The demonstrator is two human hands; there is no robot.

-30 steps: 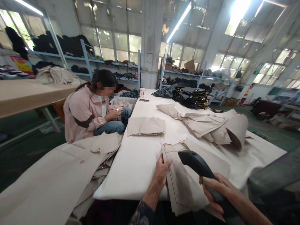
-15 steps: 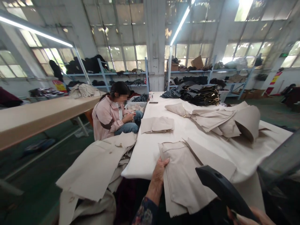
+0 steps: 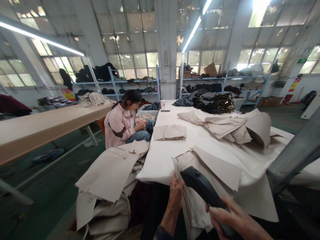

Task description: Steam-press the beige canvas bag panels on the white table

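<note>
While the left hand (image 3: pixel 176 188) is closed on the left edge of the beige panels (image 3: pixel 195 208), probably to steady them, the right hand (image 3: pixel 222 213) is wrapped around the black tool (image 3: pixel 200 183), its fingers on the grip so that the head can angle over the cloth near that pinched edge. The panels lie partly on the near end of the white desk (image 3: pixel 162 160) and droop over its edge towards the body, which seems to bring their edge within easy reach. To the left, a loose pile (image 3: pixel 107 173) spreads beside the desk, apart from the held work. Farther on, a folded stack (image 3: pixel 170 132) lies flat, with a rumpled bundle (image 3: pixel 225 128) to its right. At the far end sits a dark stack (image 3: pixel 212 101), perhaps grouped by colour.
</note>
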